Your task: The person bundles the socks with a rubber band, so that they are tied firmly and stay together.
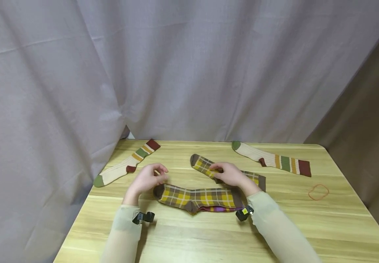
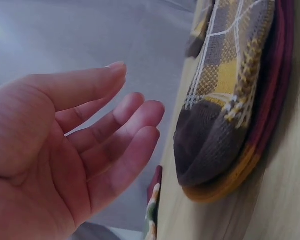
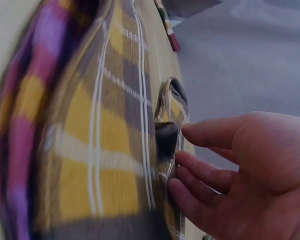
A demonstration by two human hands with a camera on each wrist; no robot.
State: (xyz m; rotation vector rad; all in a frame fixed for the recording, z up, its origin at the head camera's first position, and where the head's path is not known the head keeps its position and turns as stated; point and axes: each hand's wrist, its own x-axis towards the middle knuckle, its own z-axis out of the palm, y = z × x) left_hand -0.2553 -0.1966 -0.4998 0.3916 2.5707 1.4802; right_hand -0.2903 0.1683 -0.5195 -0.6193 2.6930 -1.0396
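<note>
A brown and yellow plaid sock (image 1: 205, 197) lies flat near the middle of the table, on top of a purple, maroon and mustard striped sock (image 3: 30, 125) whose edge shows beneath it. Beside the plaid toe, my left hand (image 1: 150, 178) hovers with relaxed fingers and nothing in them. Farther back lies a second plaid sock (image 1: 202, 164). Over its middle is my right hand (image 1: 230, 174), thumb and fingertips apart at the sock's edge. In the right wrist view the fingers seem to touch that sock near its dark heel, without a visible pinch.
A cream sock (image 1: 113, 174) with a green toe and striped cuff lies at the back left. Its lookalike (image 1: 251, 151) is at the back right. An orange rubber band (image 1: 328, 191) rests on the table's right side. Grey curtains (image 1: 189, 73) hang behind the table (image 1: 189, 241).
</note>
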